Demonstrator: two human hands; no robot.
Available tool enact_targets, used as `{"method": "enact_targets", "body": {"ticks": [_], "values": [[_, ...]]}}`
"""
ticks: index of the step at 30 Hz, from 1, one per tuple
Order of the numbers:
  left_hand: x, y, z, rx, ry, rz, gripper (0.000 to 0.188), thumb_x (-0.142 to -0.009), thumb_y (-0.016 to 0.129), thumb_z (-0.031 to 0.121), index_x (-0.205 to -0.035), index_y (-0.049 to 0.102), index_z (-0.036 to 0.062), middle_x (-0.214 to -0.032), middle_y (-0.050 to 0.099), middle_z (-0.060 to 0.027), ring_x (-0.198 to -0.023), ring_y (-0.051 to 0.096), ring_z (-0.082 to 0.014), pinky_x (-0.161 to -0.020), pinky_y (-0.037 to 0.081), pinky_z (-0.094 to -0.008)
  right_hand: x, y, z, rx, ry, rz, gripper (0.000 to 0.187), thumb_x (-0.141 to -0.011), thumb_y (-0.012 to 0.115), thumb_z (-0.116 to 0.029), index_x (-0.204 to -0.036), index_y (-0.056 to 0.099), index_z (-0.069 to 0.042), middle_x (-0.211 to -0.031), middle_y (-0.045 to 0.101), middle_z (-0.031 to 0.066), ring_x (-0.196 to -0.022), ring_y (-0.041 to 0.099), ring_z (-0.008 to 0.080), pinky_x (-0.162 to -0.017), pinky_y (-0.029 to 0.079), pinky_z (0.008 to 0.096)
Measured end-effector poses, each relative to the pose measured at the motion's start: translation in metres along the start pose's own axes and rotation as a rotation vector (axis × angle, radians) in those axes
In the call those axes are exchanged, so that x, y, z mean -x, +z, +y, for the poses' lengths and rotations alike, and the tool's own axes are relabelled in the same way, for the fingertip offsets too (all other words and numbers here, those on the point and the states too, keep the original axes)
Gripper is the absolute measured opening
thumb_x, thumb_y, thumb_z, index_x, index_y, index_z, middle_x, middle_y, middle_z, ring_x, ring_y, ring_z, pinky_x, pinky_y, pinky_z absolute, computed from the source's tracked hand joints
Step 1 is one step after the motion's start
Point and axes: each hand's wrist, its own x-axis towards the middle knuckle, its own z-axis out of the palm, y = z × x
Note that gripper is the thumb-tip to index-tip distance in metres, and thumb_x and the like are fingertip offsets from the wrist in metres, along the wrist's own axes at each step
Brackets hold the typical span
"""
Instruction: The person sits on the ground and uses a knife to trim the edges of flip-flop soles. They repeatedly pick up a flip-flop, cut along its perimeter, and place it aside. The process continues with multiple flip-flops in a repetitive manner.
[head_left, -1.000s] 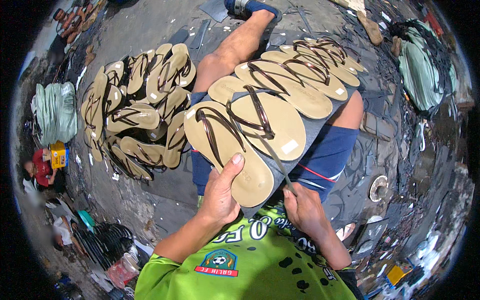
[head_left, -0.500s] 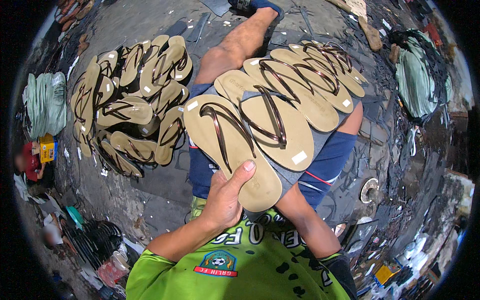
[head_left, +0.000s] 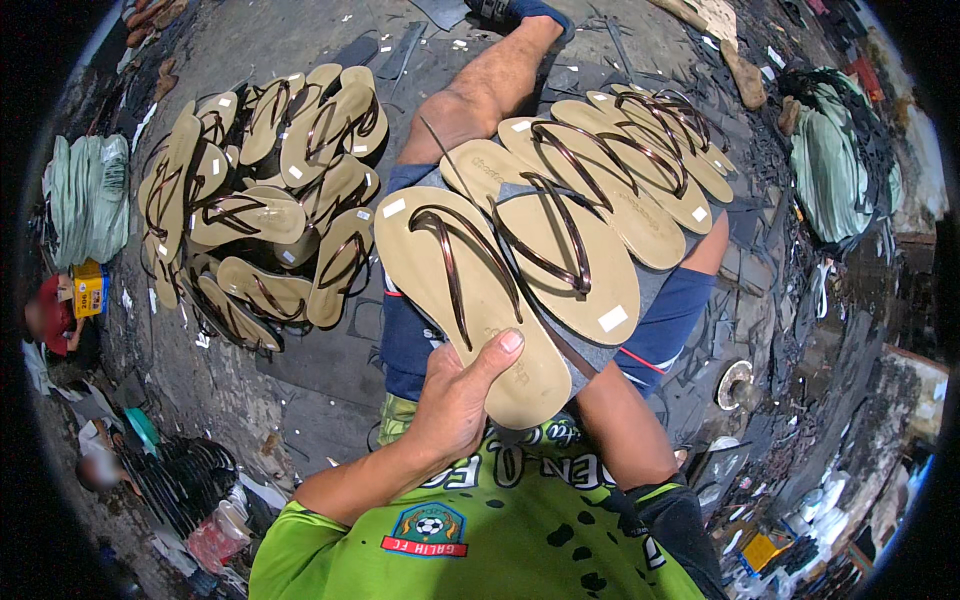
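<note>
My left hand grips the heel end of a tan flip-flop with glossy brown straps, the thumb on top of its footbed. Close beside it lies another tan flip-flop, heel toward me, on grey material across my lap. Only the wrist and forearm of my right hand show; its fingers are hidden under the held flip-flop and the grey material. A thin dark pointed strip sticks out beyond the held flip-flop's toe end. What holds that strip is out of sight.
A row of tan flip-flops overlaps along my right thigh. On the floor at left is a heap of flip-flops. Pale green sacks stand at far right, a metal ring-shaped piece nearer. A person in red is at far left.
The thin dark strip now shows past the held flip-flop's toe, where none showed before. The held flip-flop and my left hand have shifted slightly right. My right forearm has moved a little up and right.
</note>
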Motion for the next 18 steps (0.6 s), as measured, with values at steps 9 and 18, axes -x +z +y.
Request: {"method": "enact_targets", "body": {"ticks": [9, 18], "values": [[0.018, -0.013, 0.008, -0.114, -0.069, 0.041, 0.034, -0.091, 0.062, 0.017, -0.119, 0.057, -0.0029, -0.109, 0.065, -0.0120, -0.094, 0.064, -0.0167, -0.084, 0.051, -0.0318, -0.058, -0.012, 0.005, 0.199, 0.028, -0.351, 0.043, -0.097, 0.043, -0.038, -0.109, 0.062, -0.003, -0.103, 0.064, 0.0126, -0.097, 0.060, 0.0236, -0.085, 0.046, 0.0353], [0.062, -0.050, 0.024, -0.626, 0.077, -0.130, 0.035, -0.085, 0.071, 0.023, -0.109, 0.064, -0.0016, -0.091, 0.068, -0.0062, -0.082, 0.063, -0.0129, -0.076, 0.052, -0.0296, -0.015, 0.002, -0.021, -0.643, 0.147, -0.032, 0.052, -0.101, 0.036, -0.046, -0.100, 0.063, -0.002, -0.089, 0.064, 0.0091, -0.081, 0.061, 0.0184, -0.075, 0.047, 0.0319]]}}
